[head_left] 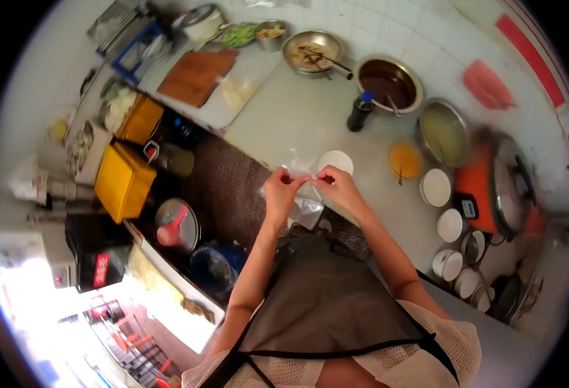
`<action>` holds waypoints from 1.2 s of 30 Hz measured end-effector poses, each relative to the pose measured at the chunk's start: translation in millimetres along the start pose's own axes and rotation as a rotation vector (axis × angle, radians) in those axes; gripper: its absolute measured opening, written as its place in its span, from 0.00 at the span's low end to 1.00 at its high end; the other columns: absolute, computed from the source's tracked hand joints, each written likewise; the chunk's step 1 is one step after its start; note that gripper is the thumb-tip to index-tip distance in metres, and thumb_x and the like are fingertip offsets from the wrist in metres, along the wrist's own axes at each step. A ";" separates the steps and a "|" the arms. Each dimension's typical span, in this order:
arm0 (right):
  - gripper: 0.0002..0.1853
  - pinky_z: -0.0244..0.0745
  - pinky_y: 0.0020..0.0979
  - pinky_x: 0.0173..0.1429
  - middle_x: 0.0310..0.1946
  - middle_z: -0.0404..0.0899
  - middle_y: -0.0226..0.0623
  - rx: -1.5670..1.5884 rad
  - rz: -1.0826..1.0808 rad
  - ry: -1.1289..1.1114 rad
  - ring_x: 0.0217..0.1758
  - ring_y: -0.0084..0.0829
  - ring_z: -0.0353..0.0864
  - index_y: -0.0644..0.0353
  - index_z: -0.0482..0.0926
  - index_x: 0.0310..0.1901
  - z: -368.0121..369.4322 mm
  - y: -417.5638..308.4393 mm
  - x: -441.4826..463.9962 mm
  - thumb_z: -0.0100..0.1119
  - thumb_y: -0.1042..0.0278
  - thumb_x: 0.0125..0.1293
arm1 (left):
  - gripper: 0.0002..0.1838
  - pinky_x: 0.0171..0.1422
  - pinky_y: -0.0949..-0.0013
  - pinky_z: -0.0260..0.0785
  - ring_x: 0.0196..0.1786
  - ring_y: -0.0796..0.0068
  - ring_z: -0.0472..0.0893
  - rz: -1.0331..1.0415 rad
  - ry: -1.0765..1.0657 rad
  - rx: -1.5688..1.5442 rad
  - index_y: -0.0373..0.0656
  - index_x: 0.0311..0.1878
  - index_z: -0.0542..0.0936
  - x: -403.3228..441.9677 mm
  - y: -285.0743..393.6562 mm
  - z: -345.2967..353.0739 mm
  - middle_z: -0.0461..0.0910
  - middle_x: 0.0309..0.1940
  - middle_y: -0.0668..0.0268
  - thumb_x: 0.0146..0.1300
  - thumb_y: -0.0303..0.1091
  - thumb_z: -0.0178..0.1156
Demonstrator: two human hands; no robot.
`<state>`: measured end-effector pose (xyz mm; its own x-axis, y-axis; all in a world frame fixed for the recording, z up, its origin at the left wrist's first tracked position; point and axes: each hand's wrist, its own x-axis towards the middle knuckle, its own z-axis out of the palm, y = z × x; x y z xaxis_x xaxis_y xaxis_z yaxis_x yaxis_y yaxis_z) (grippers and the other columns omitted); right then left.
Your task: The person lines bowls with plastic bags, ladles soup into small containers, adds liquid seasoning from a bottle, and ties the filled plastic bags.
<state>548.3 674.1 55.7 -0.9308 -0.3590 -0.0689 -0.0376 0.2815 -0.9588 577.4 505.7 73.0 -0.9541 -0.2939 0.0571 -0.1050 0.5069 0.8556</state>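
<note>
Both left hand [279, 194] and right hand [339, 185] are pinching a clear plastic bag [306, 213] at frame center, fingertips close together, apparently for controlling its thin edge; part is hanging below. White bowl [337, 160] is sitting just beyond, probably for easy reach.

Grey-brown apron over a cream mesh top.
We see a plain apron [336, 310], darker toward the waist, its chest edge bound with a narrow black band [323, 354]. Black straps [441, 357] run up from its corners, and a thin dark cord [258, 373] hangs near one. Beneath, we see a cream top [458, 333] with open-weave short sleeves and smoother panels near the neck; the forearms [388, 249] are bare.
</note>
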 end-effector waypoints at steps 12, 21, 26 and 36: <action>0.10 0.71 0.27 0.44 0.30 0.79 0.31 0.072 -0.098 0.585 0.34 0.25 0.75 0.64 0.79 0.40 -44.3 -5.4 -3.8 0.61 0.67 0.60 | 0.10 0.30 0.76 0.68 0.25 0.80 0.74 -0.105 -0.329 -0.551 0.34 0.31 0.76 58.6 7.9 37.5 0.77 0.23 0.66 0.54 0.27 0.67; 0.10 0.70 0.29 0.47 0.38 0.78 0.34 -0.045 0.073 0.220 0.39 0.26 0.75 0.62 0.78 0.39 -56.0 -18.4 21.2 0.63 0.69 0.57 | 0.08 0.29 0.77 0.71 0.25 0.83 0.75 0.003 -0.445 -0.476 0.34 0.30 0.77 71.9 5.8 23.9 0.78 0.21 0.67 0.54 0.26 0.67; 0.12 0.64 0.39 0.65 0.48 0.77 0.38 0.869 -0.313 0.284 0.54 0.35 0.74 0.62 0.77 0.46 -57.2 -29.3 7.3 0.59 0.73 0.60 | 0.06 0.30 0.76 0.72 0.25 0.82 0.76 -0.011 -0.351 -0.448 0.35 0.31 0.79 80.3 -2.1 18.2 0.80 0.23 0.66 0.55 0.27 0.66; 0.05 0.69 0.21 0.37 0.28 0.76 0.27 -0.239 -0.095 -0.239 0.32 0.17 0.71 0.65 0.78 0.35 -55.5 -19.8 83.4 0.61 0.74 0.57 | 0.07 0.39 0.59 0.69 0.34 0.55 0.77 0.299 0.083 -0.197 0.36 0.30 0.74 44.8 0.7 23.3 0.75 0.30 0.55 0.50 0.26 0.62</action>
<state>451.2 688.0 84.3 -0.8084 -0.5843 -0.0719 -0.2306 0.4266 -0.8745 528.1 511.8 64.2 -0.9075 -0.2255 0.3545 0.2390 0.4170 0.8769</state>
